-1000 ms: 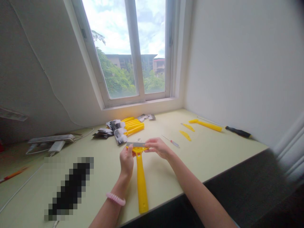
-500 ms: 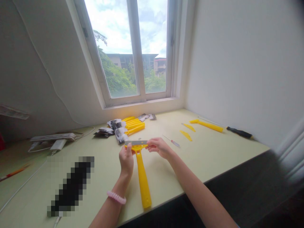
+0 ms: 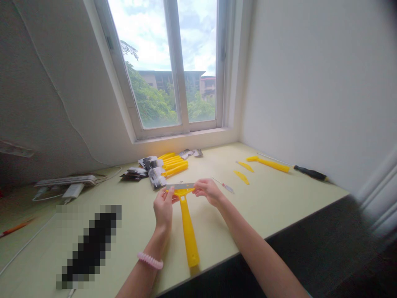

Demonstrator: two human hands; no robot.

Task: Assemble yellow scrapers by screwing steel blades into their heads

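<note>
A yellow scraper handle [image 3: 188, 231] points down toward the table's front edge, its wide head at the far end. A flat grey metal blade [image 3: 182, 186] lies along that head. My left hand [image 3: 163, 207] grips the left end of the head and blade, thumb on top. At the right end, my right hand [image 3: 208, 191] pinches the head and blade between closed fingers. The fingertips partly cover both ends.
Packaged yellow scrapers [image 3: 175, 165] are piled below the window. To the right lie a small screwdriver [image 3: 228, 188], yellow pieces [image 3: 241, 177], another yellow handle [image 3: 274, 164] and a black-handled screwdriver [image 3: 310, 173]. A power strip [image 3: 66, 180] and a blurred dark object [image 3: 91, 246] are left.
The scraper's handle end has lifted slightly, and its head has shifted a little right against my left hand. Both hands keep their grip. The whole view has moved slightly.
</note>
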